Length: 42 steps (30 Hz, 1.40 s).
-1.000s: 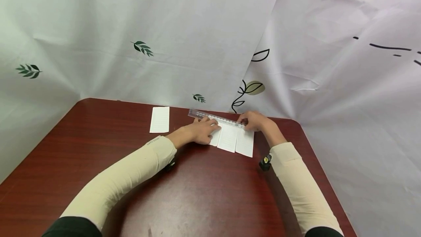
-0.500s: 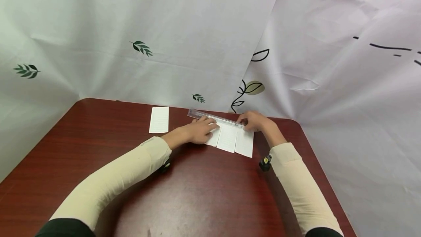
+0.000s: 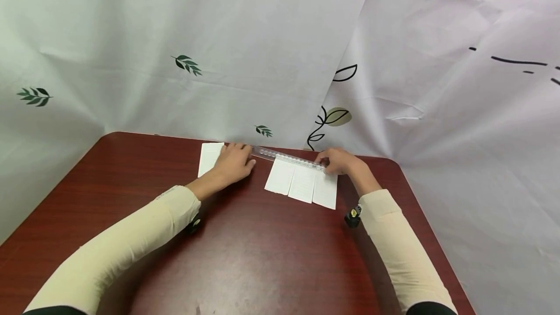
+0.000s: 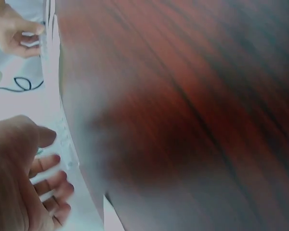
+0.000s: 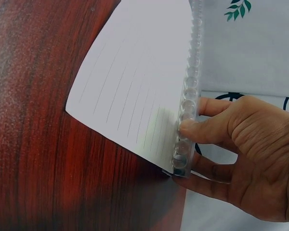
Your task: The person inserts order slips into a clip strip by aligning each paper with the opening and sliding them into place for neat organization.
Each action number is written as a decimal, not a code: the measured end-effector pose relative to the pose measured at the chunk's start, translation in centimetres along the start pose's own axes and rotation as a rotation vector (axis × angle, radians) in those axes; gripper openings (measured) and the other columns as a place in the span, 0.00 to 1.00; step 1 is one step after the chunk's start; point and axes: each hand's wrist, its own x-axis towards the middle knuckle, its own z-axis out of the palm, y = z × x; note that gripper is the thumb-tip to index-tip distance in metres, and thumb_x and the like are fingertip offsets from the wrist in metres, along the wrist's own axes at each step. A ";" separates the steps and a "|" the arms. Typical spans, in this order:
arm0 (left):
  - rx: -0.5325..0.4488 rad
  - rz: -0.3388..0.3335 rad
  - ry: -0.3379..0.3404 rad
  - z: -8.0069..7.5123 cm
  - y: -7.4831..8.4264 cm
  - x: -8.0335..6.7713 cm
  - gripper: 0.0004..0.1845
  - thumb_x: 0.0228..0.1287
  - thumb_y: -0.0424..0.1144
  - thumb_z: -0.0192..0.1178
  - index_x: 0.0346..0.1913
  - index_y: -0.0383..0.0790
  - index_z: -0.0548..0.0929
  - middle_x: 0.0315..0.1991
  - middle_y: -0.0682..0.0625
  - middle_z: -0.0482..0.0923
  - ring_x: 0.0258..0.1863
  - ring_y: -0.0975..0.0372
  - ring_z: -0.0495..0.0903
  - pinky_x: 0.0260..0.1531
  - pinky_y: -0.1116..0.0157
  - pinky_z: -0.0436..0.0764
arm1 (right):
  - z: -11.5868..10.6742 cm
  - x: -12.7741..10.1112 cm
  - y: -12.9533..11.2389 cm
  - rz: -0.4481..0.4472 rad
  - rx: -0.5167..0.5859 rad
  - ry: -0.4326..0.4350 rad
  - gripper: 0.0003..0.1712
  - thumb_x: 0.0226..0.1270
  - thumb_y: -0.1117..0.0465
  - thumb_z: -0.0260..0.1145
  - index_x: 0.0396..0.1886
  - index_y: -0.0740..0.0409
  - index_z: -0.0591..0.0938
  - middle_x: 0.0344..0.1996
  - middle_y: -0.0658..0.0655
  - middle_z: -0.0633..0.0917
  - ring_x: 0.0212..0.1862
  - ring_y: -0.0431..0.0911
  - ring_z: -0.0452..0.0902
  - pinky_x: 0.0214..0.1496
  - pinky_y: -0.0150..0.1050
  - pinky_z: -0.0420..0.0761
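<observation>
A clear plastic ruler [image 3: 290,158] with a row of round shapes lies along the far edges of three white lined cards [image 3: 302,184], set side by side. My right hand [image 3: 337,160] pinches the ruler's right end; in the right wrist view the thumb presses its face above the corner of a lined card [image 5: 130,91], fingers behind. My left hand [image 3: 233,163] is beside the ruler's left end and partly covers a separate white card [image 3: 209,155]. In the left wrist view the left hand [image 4: 24,178] has loosely bent fingers with nothing between them.
All of this is on a dark red-brown wooden table [image 3: 245,256], near its far edge. A pale cloth backdrop [image 3: 245,52] with leaf prints hangs right behind that edge and along the sides.
My left hand has come off the leftmost of the three cards and moved left to the separate card, uncovering the three cards. The right hand and the ruler stay in place.
</observation>
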 end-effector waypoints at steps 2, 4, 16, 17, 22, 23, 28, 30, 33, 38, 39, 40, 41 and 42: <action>0.016 -0.092 -0.003 -0.6 -0.5 -0.4 0.18 0.82 0.46 0.65 0.55 0.31 0.83 0.58 0.31 0.85 0.63 0.33 0.81 0.62 0.36 0.76 | -0.1 0.0 0.0 0.000 0.000 0.000 0.30 0.59 0.75 0.63 0.60 0.57 0.92 0.46 0.58 0.89 0.44 0.47 0.77 0.42 0.36 0.74; 0.045 -0.176 -0.028 -1.2 -1.0 -0.8 0.25 0.83 0.50 0.63 0.62 0.28 0.81 0.63 0.27 0.82 0.69 0.30 0.77 0.67 0.32 0.74 | -0.1 0.0 0.0 -0.002 -0.002 0.000 0.30 0.59 0.75 0.63 0.60 0.57 0.92 0.46 0.59 0.89 0.44 0.47 0.77 0.42 0.36 0.74; 0.056 -0.556 -0.160 -3.6 -4.0 -2.0 0.60 0.72 0.69 0.71 0.73 0.12 0.61 0.68 0.17 0.67 0.70 0.27 0.68 0.68 0.27 0.73 | 0.0 0.1 0.1 -0.004 -0.007 -0.010 0.29 0.60 0.75 0.63 0.59 0.56 0.92 0.45 0.57 0.88 0.45 0.47 0.77 0.43 0.36 0.75; 0.040 -0.574 -0.163 -3.8 -4.2 -2.0 0.61 0.71 0.69 0.72 0.73 0.11 0.60 0.68 0.16 0.66 0.70 0.26 0.68 0.67 0.27 0.73 | -0.1 0.0 0.0 -0.003 -0.005 -0.011 0.29 0.60 0.75 0.63 0.59 0.56 0.92 0.45 0.57 0.89 0.45 0.47 0.77 0.43 0.36 0.74; -0.028 -0.651 -0.228 -4.6 -4.9 -1.7 0.66 0.67 0.68 0.77 0.75 0.10 0.56 0.70 0.13 0.65 0.72 0.23 0.68 0.69 0.25 0.76 | -0.2 -0.1 -0.2 0.003 -0.005 -0.013 0.29 0.60 0.75 0.63 0.59 0.56 0.92 0.46 0.58 0.89 0.45 0.47 0.78 0.43 0.36 0.74; -0.033 -0.655 -0.242 -4.8 -5.0 -1.8 0.67 0.67 0.67 0.77 0.75 0.09 0.56 0.70 0.12 0.66 0.72 0.23 0.69 0.68 0.26 0.77 | -0.2 0.0 -0.2 0.004 -0.005 -0.013 0.29 0.60 0.75 0.63 0.59 0.56 0.92 0.46 0.58 0.89 0.46 0.47 0.78 0.43 0.36 0.74; -0.026 -0.620 -0.273 -5.6 -5.6 -1.8 0.65 0.64 0.63 0.82 0.75 0.08 0.61 0.68 0.14 0.70 0.66 0.23 0.74 0.62 0.31 0.84 | -0.1 0.0 0.0 0.000 -0.005 -0.013 0.29 0.60 0.75 0.63 0.60 0.56 0.92 0.46 0.58 0.89 0.45 0.47 0.77 0.42 0.36 0.74; -0.018 -0.593 -0.290 -5.6 -6.2 -1.5 0.64 0.63 0.63 0.83 0.75 0.09 0.66 0.68 0.15 0.72 0.64 0.22 0.76 0.60 0.33 0.85 | -0.1 0.0 0.1 -0.001 -0.006 -0.016 0.29 0.60 0.75 0.63 0.60 0.57 0.92 0.46 0.58 0.88 0.45 0.47 0.77 0.42 0.36 0.74; 0.002 -0.565 -0.312 -4.9 -7.7 -0.8 0.61 0.58 0.67 0.85 0.71 0.13 0.74 0.65 0.19 0.77 0.61 0.25 0.80 0.58 0.36 0.86 | -0.1 -0.1 0.1 0.005 -0.004 -0.021 0.29 0.60 0.75 0.63 0.60 0.57 0.92 0.46 0.58 0.88 0.45 0.47 0.77 0.42 0.36 0.75; 0.013 -0.555 -0.334 -3.4 -10.1 0.4 0.60 0.47 0.73 0.87 0.63 0.20 0.82 0.58 0.26 0.84 0.53 0.36 0.86 0.54 0.40 0.88 | -0.1 -0.1 0.1 0.003 0.005 -0.017 0.29 0.60 0.75 0.63 0.60 0.57 0.92 0.46 0.59 0.88 0.45 0.47 0.77 0.42 0.36 0.74; 0.005 -0.565 -0.338 -3.7 -9.9 0.4 0.61 0.47 0.72 0.87 0.64 0.20 0.81 0.59 0.26 0.83 0.54 0.37 0.86 0.55 0.40 0.88 | -0.2 -0.1 0.1 -0.002 0.004 -0.016 0.29 0.60 0.75 0.63 0.60 0.57 0.92 0.46 0.59 0.88 0.45 0.47 0.77 0.42 0.35 0.74; -0.010 -0.572 -0.341 -3.8 -10.0 0.4 0.61 0.48 0.71 0.87 0.66 0.19 0.80 0.61 0.25 0.82 0.55 0.37 0.86 0.57 0.40 0.88 | -0.2 0.0 0.1 -0.004 0.006 -0.016 0.30 0.59 0.75 0.63 0.60 0.57 0.92 0.46 0.59 0.89 0.44 0.47 0.77 0.41 0.35 0.74; -0.026 -0.576 -0.349 -3.9 -9.8 0.2 0.62 0.50 0.70 0.87 0.68 0.18 0.77 0.62 0.24 0.81 0.57 0.36 0.86 0.59 0.40 0.88 | -0.2 0.0 0.1 -0.007 0.008 -0.016 0.30 0.59 0.75 0.63 0.60 0.57 0.92 0.46 0.59 0.89 0.44 0.47 0.77 0.41 0.35 0.74; -0.047 -0.589 -0.354 -4.4 -9.3 0.0 0.63 0.53 0.68 0.86 0.71 0.16 0.74 0.65 0.23 0.79 0.60 0.35 0.85 0.62 0.39 0.87 | -0.2 0.0 0.1 -0.008 0.008 -0.015 0.30 0.59 0.75 0.63 0.60 0.57 0.92 0.46 0.58 0.88 0.44 0.47 0.77 0.41 0.35 0.74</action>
